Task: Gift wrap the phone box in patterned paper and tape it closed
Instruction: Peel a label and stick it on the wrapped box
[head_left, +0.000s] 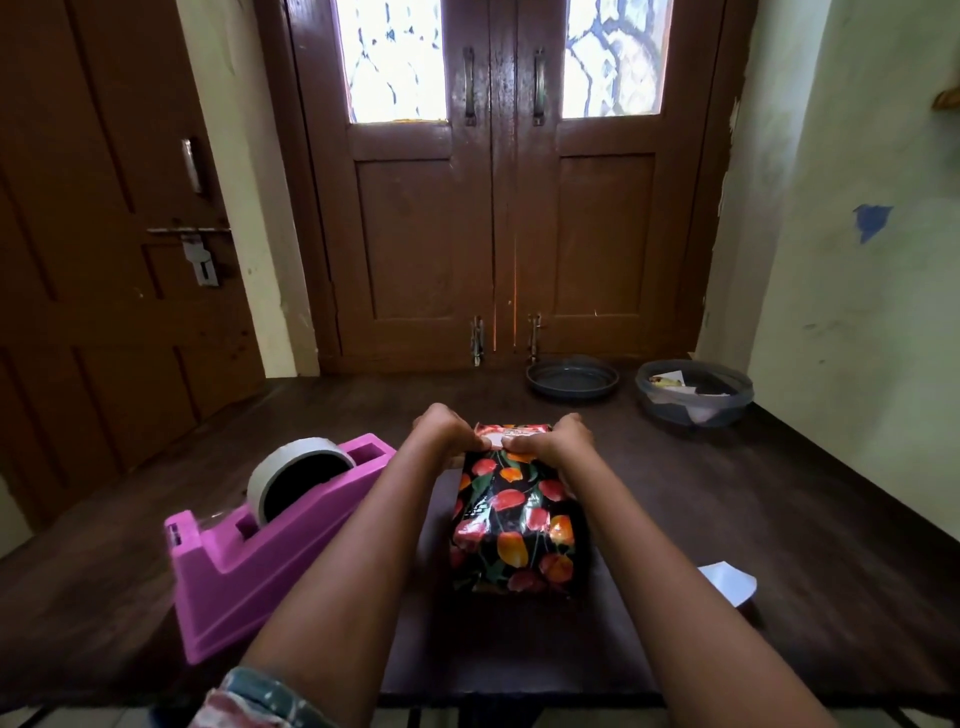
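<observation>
Both hands meet at the far end of the wrapped phone box (517, 512). The left hand (447, 434) curls its fingers tight on the far left corner of the patterned paper (514, 551), and the right hand (563, 439) pinches the far right corner the same way; the thumbs nearly touch over a pale patch at the middle of that end. Whether any tape sits under the fingertips cannot be told.

The box lies flat on the dark table (727, 519), its long side running from the fingers back toward the person, fully covered in black paper with red and orange tulips. Its near end stops well short of the table's near edge, and both forearms pass along its sides.

Just beside the left hand stands a pink tape dispenser (249, 561) with a roll of tape (296, 470) upright in its cradle, leaving a narrow lane of table between it and the box. To the right of the right hand the table is open out to the wall, apart from a white paper scrap (727, 583) near the right forearm.

Beyond the fingers, near the double door (498, 234), sits a shallow dark lid or dish (571, 378). Further right is a clear round tub (693, 394) holding paper scraps.
</observation>
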